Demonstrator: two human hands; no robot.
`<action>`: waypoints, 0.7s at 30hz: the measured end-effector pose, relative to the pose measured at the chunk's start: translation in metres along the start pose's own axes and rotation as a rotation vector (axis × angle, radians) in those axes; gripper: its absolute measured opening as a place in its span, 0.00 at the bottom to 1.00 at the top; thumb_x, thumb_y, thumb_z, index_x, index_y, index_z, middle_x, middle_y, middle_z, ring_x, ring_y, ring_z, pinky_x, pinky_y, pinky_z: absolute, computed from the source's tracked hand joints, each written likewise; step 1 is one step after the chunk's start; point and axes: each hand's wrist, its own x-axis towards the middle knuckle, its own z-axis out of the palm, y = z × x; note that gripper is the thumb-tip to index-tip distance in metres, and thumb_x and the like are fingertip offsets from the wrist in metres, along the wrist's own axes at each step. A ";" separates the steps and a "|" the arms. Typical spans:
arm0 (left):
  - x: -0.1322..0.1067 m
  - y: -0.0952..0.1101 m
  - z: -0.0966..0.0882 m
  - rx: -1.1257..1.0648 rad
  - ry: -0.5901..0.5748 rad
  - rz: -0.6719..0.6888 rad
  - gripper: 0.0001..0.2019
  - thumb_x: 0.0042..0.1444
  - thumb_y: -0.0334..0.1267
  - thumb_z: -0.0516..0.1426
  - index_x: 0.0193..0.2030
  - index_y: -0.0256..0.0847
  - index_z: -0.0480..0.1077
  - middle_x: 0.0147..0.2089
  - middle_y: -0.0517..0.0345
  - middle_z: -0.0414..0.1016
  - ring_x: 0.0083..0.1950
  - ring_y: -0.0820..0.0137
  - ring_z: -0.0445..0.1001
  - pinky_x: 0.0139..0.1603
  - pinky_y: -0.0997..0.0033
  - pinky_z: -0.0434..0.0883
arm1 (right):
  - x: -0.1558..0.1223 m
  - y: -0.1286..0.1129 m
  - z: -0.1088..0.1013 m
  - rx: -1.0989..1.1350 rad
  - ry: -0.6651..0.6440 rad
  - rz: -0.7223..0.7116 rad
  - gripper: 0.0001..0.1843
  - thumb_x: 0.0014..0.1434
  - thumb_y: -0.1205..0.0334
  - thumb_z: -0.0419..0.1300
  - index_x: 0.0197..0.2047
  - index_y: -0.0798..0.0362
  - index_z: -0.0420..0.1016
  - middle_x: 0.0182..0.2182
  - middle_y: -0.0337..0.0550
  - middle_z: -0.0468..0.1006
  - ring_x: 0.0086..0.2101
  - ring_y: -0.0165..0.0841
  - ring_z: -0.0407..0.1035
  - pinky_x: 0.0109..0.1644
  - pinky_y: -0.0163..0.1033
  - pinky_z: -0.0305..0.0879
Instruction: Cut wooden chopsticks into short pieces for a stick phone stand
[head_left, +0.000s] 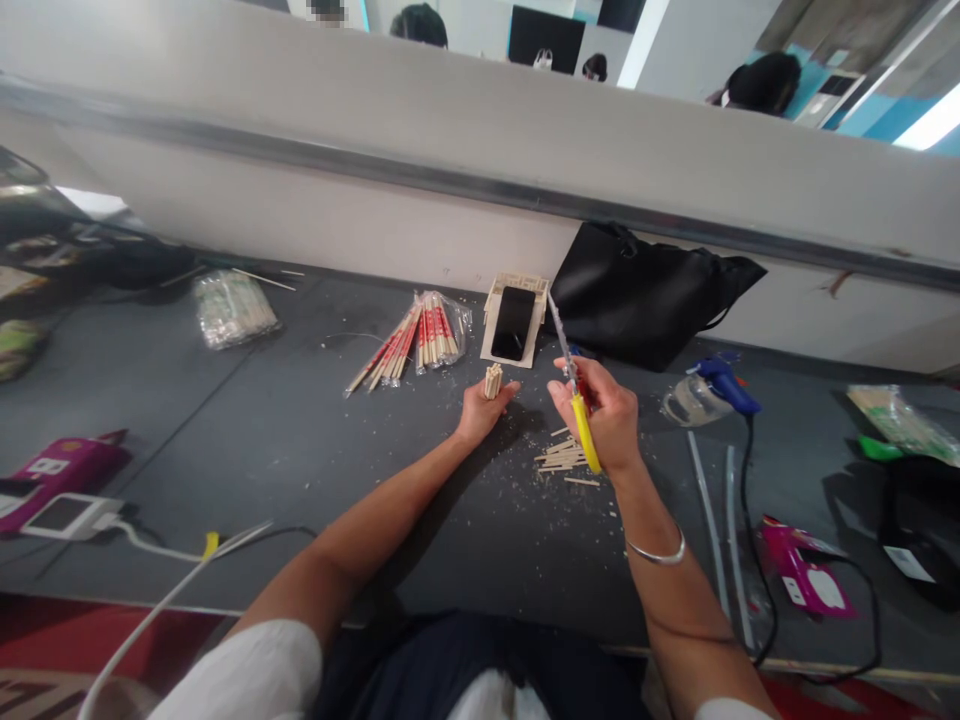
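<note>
My left hand (482,410) is closed around a bundle of wooden sticks (493,381), whose ends stick up above my fingers. To its right, my right hand (604,405) grips a yellow-handled tool (584,430) with a long, narrow grey blade pointing up and away; its exact kind is unclear. Below and between the hands lies a loose pile of short cut sticks (562,457), with pale crumbs scattered around. Beyond my left hand a black phone (514,322) rests on a flat wooden piece (487,340). Red-wrapped chopsticks (394,350) lie to the left of it.
A black bag (637,300) leans by the low wall. On the right are a blue glue gun (724,385) on a jar (694,398), clear glue sticks (709,520) and a cable. A bagged stick bundle (234,308) and a white device (71,516) lie left. People sit beyond the wall.
</note>
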 end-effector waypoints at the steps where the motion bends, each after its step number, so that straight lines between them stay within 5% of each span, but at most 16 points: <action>1: 0.000 0.000 0.000 0.003 -0.003 -0.001 0.28 0.42 0.62 0.67 0.18 0.42 0.59 0.15 0.67 0.60 0.18 0.78 0.58 0.21 0.75 0.59 | 0.000 0.000 0.000 -0.003 0.002 -0.003 0.09 0.60 0.60 0.62 0.44 0.50 0.77 0.28 0.34 0.78 0.23 0.25 0.67 0.31 0.31 0.69; 21: 0.003 0.002 -0.003 0.049 0.073 -0.031 0.25 0.47 0.52 0.68 0.16 0.42 0.60 0.15 0.67 0.62 0.19 0.77 0.60 0.23 0.75 0.60 | 0.000 0.001 -0.002 0.004 -0.002 0.041 0.11 0.60 0.58 0.62 0.45 0.49 0.77 0.29 0.34 0.79 0.24 0.25 0.68 0.32 0.31 0.69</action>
